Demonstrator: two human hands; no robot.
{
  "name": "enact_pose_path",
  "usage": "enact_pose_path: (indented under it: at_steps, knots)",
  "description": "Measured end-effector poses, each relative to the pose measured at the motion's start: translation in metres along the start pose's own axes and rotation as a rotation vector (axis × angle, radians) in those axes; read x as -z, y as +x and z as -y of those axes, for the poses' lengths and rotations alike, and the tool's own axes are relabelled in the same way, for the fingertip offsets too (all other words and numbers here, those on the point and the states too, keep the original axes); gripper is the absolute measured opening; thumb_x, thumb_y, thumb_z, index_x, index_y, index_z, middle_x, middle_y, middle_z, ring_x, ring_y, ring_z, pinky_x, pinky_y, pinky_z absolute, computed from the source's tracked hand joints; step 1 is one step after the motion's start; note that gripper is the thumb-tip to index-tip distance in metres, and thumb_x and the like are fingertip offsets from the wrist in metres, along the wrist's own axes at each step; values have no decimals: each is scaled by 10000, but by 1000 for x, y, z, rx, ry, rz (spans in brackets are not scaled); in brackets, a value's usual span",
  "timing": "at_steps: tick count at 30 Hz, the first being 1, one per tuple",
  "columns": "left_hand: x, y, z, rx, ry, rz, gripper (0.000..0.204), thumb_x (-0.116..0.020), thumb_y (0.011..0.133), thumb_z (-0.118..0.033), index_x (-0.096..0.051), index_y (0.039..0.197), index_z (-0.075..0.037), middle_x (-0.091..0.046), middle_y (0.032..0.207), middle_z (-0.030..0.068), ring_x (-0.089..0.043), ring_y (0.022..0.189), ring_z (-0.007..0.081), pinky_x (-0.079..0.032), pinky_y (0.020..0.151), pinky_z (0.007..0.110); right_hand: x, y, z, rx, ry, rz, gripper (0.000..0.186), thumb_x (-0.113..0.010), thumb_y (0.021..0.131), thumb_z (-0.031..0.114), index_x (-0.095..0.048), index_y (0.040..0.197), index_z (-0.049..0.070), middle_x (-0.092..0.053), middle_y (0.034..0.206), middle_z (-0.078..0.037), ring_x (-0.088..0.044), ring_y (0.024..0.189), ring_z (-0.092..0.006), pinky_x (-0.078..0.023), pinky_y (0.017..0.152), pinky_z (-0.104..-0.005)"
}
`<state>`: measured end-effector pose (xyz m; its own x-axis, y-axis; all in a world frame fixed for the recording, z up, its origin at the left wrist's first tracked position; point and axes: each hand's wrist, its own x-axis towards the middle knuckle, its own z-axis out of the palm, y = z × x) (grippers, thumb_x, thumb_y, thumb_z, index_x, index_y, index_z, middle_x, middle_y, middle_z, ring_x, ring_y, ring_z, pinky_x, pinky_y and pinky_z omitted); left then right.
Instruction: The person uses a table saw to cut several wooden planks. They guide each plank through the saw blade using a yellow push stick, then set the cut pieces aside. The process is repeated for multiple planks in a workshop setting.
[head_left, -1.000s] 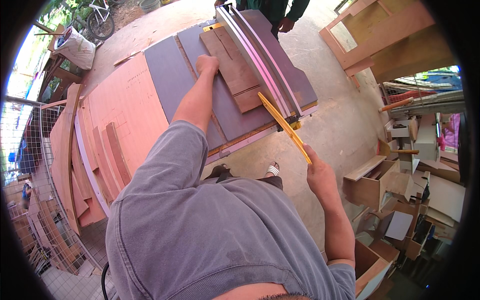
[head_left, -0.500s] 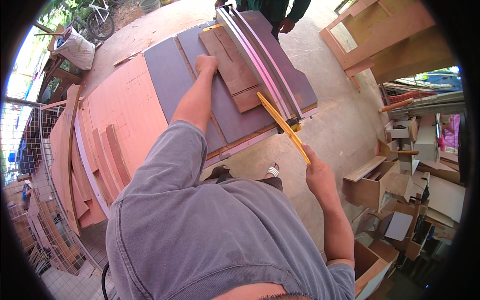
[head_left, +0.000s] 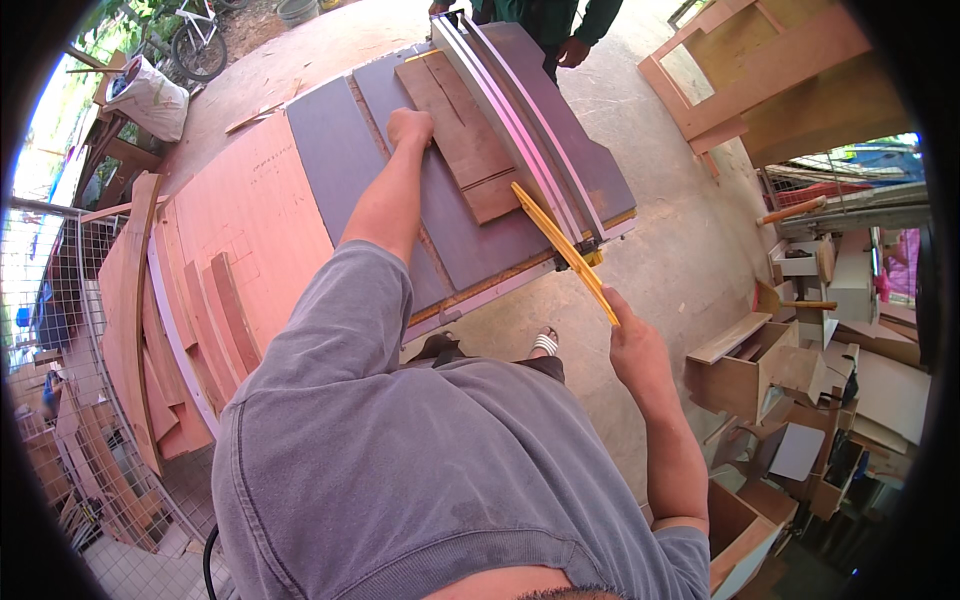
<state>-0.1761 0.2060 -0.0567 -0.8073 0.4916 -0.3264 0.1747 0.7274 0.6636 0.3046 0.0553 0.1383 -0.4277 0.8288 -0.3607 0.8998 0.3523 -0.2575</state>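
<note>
Right hand [head_left: 640,345]: fingers wrapped around the near end of a yellow stick [head_left: 563,245], clamped on it. The stick slants forward and left from my grip; its far tip meets the near end of a brown board [head_left: 475,165], right-hand corner, though I can't tell how firmly it bears.

Left hand [head_left: 410,126]: well ahead and left of the right one, fingers curled, at the board's left edge. Can't tell whether they pinch the wood or just press on it. The board lies flat on a grey saw table [head_left: 325,150], just right of this hand; a dark slit runs into its far end, and a dark line crosses near the close end.

Right of the board, a long metal fence [head_left: 510,130]. Left of my left hand, a pinkish wooden sheet [head_left: 265,190] bearing loose strips [head_left: 232,300]. Beyond the fence's far end, another person's hand [head_left: 573,52] hangs below a dark green sleeve [head_left: 598,20].
</note>
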Motion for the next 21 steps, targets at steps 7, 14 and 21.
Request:
enact_pose_path:
  at_steps: [7,14,21]
  knots:
    - [-1,12,1,-1,15,19,233,-590,861,-114,-769,837,34,-746,721,185,-778,742,281,-597,777,363,-1,5,0,21,3,-10,626,-541,967,41,-429,1534,282,-651,850,-228,-672,821,-430,-531,752,-553]
    - [-1,19,1,-22,39,8,232,-586,854,-108,-766,849,38,-745,721,193,-778,744,284,-597,785,366,-1,10,3,22,28,-14,625,-541,964,36,-431,1531,275,-651,854,-233,-670,823,-435,-528,750,-557]
    - [5,19,-6,17,33,17,208,-603,851,-92,-769,870,31,-752,743,191,-782,760,273,-600,792,360,2,16,8,18,23,-9,623,-541,962,38,-435,1530,270,-653,859,-236,-670,830,-437,-527,751,-559]
